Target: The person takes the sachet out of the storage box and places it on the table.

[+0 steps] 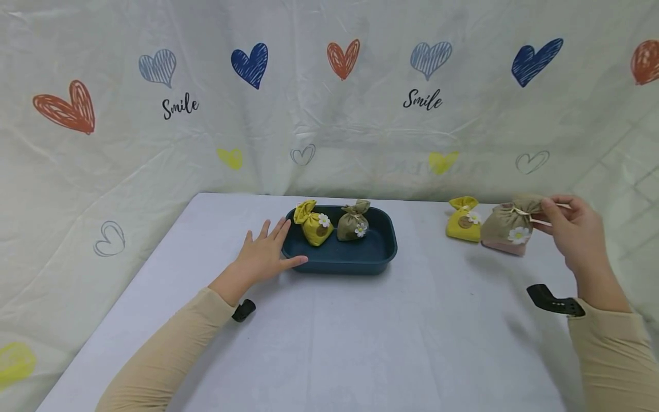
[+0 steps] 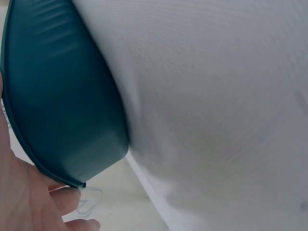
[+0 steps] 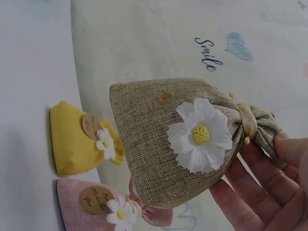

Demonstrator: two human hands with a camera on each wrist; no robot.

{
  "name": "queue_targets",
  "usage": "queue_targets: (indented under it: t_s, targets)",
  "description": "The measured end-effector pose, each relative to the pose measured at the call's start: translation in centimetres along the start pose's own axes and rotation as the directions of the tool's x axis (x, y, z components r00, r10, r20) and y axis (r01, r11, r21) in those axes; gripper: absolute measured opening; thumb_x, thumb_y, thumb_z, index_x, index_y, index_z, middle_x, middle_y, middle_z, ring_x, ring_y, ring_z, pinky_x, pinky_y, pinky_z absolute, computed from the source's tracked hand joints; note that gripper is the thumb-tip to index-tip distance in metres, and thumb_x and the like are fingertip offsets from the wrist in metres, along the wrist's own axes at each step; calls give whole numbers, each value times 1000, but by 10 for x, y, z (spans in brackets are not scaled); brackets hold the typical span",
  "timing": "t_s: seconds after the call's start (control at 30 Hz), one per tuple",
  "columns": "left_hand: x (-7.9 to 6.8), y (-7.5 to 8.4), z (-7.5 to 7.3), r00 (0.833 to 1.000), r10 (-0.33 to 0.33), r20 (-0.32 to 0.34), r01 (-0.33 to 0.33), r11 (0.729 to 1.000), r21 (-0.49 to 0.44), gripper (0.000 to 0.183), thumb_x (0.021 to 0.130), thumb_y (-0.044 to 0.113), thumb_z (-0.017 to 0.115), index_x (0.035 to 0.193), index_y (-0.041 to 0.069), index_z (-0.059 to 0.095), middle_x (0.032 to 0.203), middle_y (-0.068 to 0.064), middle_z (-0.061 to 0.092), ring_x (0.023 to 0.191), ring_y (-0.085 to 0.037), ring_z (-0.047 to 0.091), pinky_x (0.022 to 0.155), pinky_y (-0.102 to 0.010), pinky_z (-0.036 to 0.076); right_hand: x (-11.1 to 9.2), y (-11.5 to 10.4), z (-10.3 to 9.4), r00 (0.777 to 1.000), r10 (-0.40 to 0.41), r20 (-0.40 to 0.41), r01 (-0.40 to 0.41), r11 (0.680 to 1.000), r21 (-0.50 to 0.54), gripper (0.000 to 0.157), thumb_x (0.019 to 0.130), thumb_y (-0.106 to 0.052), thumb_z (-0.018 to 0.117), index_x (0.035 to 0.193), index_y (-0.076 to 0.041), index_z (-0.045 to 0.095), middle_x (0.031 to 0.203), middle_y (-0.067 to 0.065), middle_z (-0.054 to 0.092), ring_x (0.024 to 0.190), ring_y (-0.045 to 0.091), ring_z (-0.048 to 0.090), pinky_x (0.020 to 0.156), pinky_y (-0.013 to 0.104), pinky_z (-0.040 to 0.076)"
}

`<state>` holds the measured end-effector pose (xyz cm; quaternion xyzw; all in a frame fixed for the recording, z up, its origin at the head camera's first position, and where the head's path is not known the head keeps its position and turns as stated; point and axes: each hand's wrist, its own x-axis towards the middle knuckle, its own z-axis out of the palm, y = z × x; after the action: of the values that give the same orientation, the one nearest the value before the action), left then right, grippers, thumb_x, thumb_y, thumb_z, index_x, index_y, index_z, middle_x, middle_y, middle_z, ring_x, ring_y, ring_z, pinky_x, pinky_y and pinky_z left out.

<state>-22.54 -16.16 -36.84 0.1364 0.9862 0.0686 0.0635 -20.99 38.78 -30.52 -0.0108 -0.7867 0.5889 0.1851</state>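
Observation:
My right hand [image 1: 576,232] pinches an olive burlap pouch [image 3: 144,125] by its gathered neck, between thumb and fingers. A white daisy decorates the pouch. Behind it, partly covered in the head view, sits a pink pouch [image 3: 74,204] with a round tag and daisy. Beside that stands a yellow pouch [image 1: 461,226]. With fingers spread, my left hand [image 1: 259,254] touches the left end of a dark teal tray [image 1: 340,267]; fingertips also show at its rim in the left wrist view. Inside the tray are another yellow pouch [image 1: 315,232] and another olive pouch [image 1: 352,224].
The white table [image 1: 360,337] runs back to a pale hanging sheet [image 1: 381,126] printed with hearts and "Smile". A black device [image 1: 556,303] sits at the right wrist, and another black piece [image 1: 244,310] shows below the left wrist.

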Motion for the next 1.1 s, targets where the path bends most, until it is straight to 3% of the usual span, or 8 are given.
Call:
queue_targets:
  t_s: [0.23,0.37,0.5,0.83,1.1]
  targets:
    - [-1,-1,0,1000,5,0,-5,1000,-8,109,92,79,49,166,11,8,171,-9,9,155,-41,6,116,-71,11,2,3,-11,998,68,-14,-68,997,24,6,108,-16,53,105,-19,57,82,-24,67,72,-10,66,61,10,52]
    - [-2,0,0,1000,3,2,-3,1000,-7,108,92,78,49,166,11,8,172,-9,8,155,-41,6,116,-72,12,4,7,-17,993,110,-33,-112,991,-72,7,109,-21,50,105,-24,56,81,-28,64,71,-13,64,61,9,52]
    - [-2,0,-1,1000,0,-3,0,1000,-5,108,93,78,48,166,11,7,172,-8,8,155,-41,7,116,-71,12,6,15,-22,989,136,-64,-141,986,-92,8,109,-22,48,104,-25,54,79,-30,61,69,-14,62,60,8,51]
    - [-1,0,0,1000,1,-1,-1,1000,-10,109,92,79,49,166,11,9,171,-9,10,155,-41,6,116,-72,11,8,28,-37,986,124,-111,-135,987,-88,14,109,-15,46,101,-25,52,76,-32,59,66,-17,60,57,6,49]
    - [-1,-1,1,1000,0,-1,0,1000,-3,109,92,79,48,166,10,8,172,-9,9,155,-41,7,116,-72,11,8,34,-50,986,112,-123,-134,972,-191,16,110,-18,44,102,-32,50,75,-38,52,64,-20,55,55,4,46]
